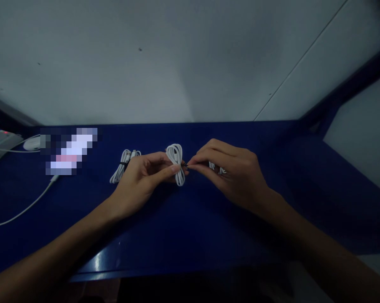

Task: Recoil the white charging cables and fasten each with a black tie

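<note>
A bundled white cable (176,155) is pinched at its middle between the thumb and fingers of my left hand (142,176), above the blue table. At the bundle's right side, the thumb and index fingertips of my right hand (234,168) close on a thin black tie (185,164). Another bundled white cable (118,172), bound with a black tie, lies on the table just left of my left hand and is partly covered by it. Behind my right fingers a further bit of white cable (222,170) shows, mostly hidden.
The blue table (177,235) has its front edge near me and meets a pale wall (164,67) at the back. At the left lie a blurred-out lit screen (73,151) with a white cord (41,191), a white rounded object (32,144) and a white power strip (0,141).
</note>
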The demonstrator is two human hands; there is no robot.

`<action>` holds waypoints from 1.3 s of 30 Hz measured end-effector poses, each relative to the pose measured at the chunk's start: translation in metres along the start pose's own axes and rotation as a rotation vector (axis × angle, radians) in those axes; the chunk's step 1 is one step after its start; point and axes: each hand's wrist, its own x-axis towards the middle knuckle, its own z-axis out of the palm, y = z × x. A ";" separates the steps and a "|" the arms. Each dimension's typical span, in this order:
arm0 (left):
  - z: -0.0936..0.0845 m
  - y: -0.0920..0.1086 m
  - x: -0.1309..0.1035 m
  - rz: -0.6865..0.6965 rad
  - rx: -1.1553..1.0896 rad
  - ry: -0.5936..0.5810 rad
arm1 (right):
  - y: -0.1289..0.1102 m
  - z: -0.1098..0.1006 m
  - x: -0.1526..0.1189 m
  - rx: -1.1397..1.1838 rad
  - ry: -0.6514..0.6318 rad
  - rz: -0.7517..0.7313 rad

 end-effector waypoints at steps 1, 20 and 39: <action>0.001 0.000 0.000 0.005 0.013 0.022 | -0.001 0.001 0.000 -0.003 0.018 -0.002; 0.000 0.000 0.001 0.119 0.068 0.146 | 0.007 0.004 0.000 0.235 0.080 0.224; 0.002 0.002 -0.003 0.103 0.153 0.059 | 0.010 0.012 -0.001 -0.337 0.183 -0.351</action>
